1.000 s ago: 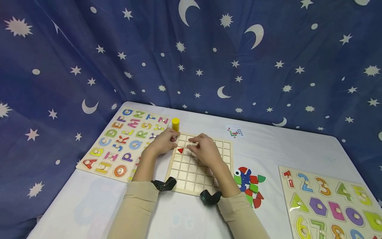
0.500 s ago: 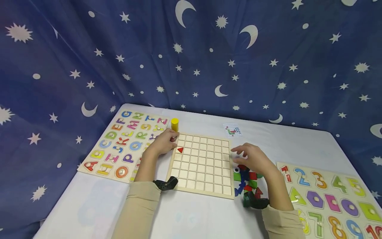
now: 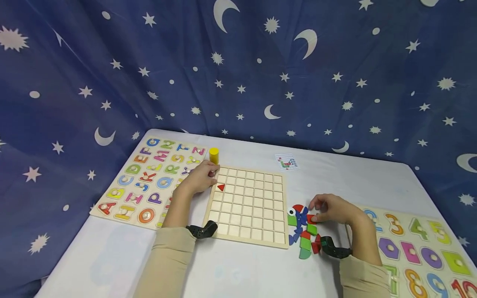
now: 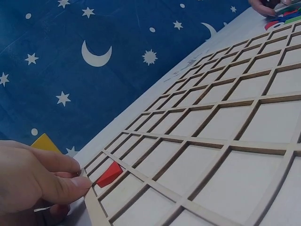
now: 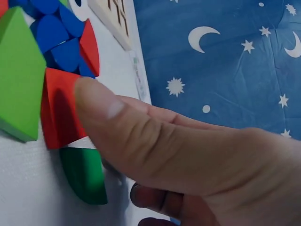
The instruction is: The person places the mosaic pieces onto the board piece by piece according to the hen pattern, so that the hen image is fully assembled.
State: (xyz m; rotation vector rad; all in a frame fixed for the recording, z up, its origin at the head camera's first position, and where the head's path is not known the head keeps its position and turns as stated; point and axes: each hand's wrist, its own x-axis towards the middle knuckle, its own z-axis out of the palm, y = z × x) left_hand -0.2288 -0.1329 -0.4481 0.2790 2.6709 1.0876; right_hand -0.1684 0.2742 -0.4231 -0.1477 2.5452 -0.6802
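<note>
My left hand [image 3: 197, 180] holds the left edge of a wooden grid board [image 3: 246, 242], its thumb against the rim in the left wrist view. One red triangle [image 3: 221, 188] lies in a cell near that hand. A yellow cylinder [image 3: 214, 155] stands just behind it. My right hand [image 3: 333, 209] is over a group of flat coloured pieces right of the board. In the right wrist view its thumb lies over a red square [image 5: 61, 108]; whether it touches is unclear. A green quarter-round piece [image 5: 84, 174] and a light green square [image 5: 21, 80] lie beside the red square.
An alphabet puzzle board [image 3: 112, 222] lies to the left and a number puzzle board [image 3: 404, 244] to the right. Behind the grid board is a small picture card [image 3: 287, 162]. A blue star-patterned curtain [image 3: 238, 62] hangs along the table's far edge.
My right hand has moved from above the grid board rightward, then down to the coloured pieces. The left hand stays at the board's edge. The red triangle has stayed in its cell.
</note>
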